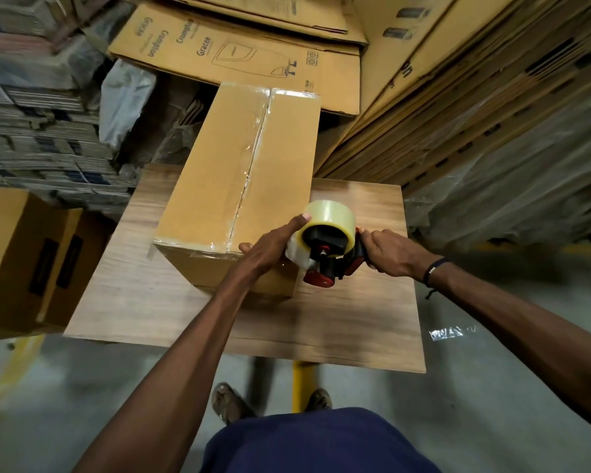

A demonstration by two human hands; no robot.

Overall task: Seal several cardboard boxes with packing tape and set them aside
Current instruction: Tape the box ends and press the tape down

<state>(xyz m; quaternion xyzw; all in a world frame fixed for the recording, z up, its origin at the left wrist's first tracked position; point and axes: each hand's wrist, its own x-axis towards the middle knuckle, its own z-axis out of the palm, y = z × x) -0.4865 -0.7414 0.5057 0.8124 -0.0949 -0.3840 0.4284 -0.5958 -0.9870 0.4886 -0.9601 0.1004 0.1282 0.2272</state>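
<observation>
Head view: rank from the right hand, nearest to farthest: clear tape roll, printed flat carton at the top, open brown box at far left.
From the right hand:
1. Clear tape roll, just left of it on the dispenser.
2. Open brown cardboard box, far left beside the table.
3. Printed flat carton, top, behind the sealed box.

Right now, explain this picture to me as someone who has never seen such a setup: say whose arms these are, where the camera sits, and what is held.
There is one picture, from a camera worn on a person's head, looking down at their own bare arms. A long cardboard box lies on a wooden table, clear tape already along its top seam. The right hand grips the handle of a red tape dispenser carrying a clear roll. The left hand rests at the box's near edge, fingers touching the roll. Flattened cartons are stacked behind.
</observation>
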